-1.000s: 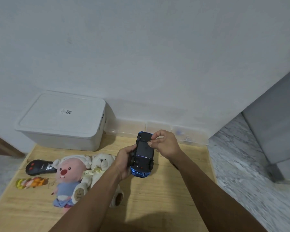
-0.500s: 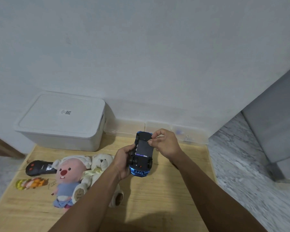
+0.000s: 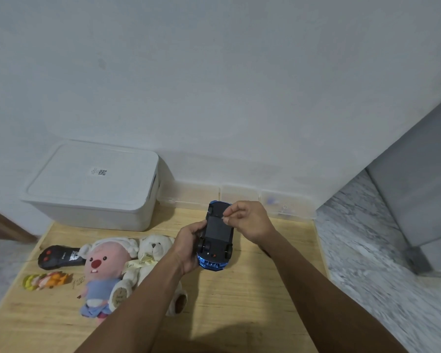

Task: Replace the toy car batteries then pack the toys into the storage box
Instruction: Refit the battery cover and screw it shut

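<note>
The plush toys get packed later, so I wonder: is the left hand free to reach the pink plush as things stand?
Probably not yet. The left hand grips the upturned toy car; the pink plush lies uncovered beside that forearm, so only the car hinders it.

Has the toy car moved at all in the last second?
No. The toy car, held upside down by the left hand, sits at the same spot relative to the white storage box and the teddy bear.

A plain pale wall point(image 3: 214, 72) fills everything from nine to two o'clock. The light wooden desk point(image 3: 239, 301) butts against it. At three o'clock, grey marbled floor point(image 3: 367, 250) runs beside a grey cabinet point(image 3: 418, 187).
</note>
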{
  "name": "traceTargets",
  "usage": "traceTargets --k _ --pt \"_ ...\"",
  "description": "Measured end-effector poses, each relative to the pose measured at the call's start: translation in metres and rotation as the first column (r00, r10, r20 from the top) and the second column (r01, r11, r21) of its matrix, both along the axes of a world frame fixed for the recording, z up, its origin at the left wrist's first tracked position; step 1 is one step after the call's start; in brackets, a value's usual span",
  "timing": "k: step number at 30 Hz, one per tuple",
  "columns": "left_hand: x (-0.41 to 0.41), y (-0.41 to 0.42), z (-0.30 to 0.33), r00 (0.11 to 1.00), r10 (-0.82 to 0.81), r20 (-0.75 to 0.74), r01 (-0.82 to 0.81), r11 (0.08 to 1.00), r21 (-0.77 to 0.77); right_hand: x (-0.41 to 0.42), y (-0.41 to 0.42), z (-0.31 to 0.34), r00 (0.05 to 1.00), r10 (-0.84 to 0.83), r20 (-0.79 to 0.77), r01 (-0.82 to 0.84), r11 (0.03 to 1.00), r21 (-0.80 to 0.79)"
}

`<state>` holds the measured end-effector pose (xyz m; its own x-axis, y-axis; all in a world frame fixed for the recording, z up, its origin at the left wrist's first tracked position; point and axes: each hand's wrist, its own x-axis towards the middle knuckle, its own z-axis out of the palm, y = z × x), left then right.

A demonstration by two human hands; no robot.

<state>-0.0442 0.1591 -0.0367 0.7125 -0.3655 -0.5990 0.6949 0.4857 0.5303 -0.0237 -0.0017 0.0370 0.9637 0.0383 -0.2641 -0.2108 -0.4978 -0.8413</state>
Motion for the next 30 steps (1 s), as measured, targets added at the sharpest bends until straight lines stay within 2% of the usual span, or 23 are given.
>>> traceTargets --k 9,13,17,19,21,23,30 --pt "-0.001 -0.001 0.005 0.998 0.005 0.055 -0.005 1.0 0.009 -0.007 0.011 -0.01 0.958 0.181 0.221 -0.089 0.924 -0.371" --pt "-0.004 -0.001 0.003 0.99 -0.024 0.138 0.014 0.997 0.077 -0.013 0.012 -0.018 0.933 0.244 0.265 -0.106 0.889 -0.444" --pt "-0.006 -0.002 -0.002 0.991 -0.023 0.13 0.002 0.987 0.161 -0.019 0.008 -0.029 0.919 0.289 0.268 -0.123 0.856 -0.502" --pt "-0.006 -0.002 -0.006 0.992 -0.03 0.122 0.004 0.977 0.215 -0.023 0.003 -0.035 0.927 0.246 0.283 -0.103 0.893 -0.439" --pt "-0.006 -0.001 -0.009 0.995 -0.009 0.099 -0.017 0.967 0.256 -0.027 -0.006 -0.038 0.955 0.144 0.259 -0.051 0.941 -0.334" --pt "-0.006 0.003 -0.011 0.997 0.019 0.077 -0.04 0.958 0.282 -0.026 -0.022 -0.046 0.976 0.03 0.213 0.037 0.953 -0.302" --pt "-0.004 0.009 -0.017 0.998 0.04 0.04 -0.052 0.94 0.338 -0.026 -0.07 -0.077 0.99 -0.135 0.037 0.135 0.85 -0.51"
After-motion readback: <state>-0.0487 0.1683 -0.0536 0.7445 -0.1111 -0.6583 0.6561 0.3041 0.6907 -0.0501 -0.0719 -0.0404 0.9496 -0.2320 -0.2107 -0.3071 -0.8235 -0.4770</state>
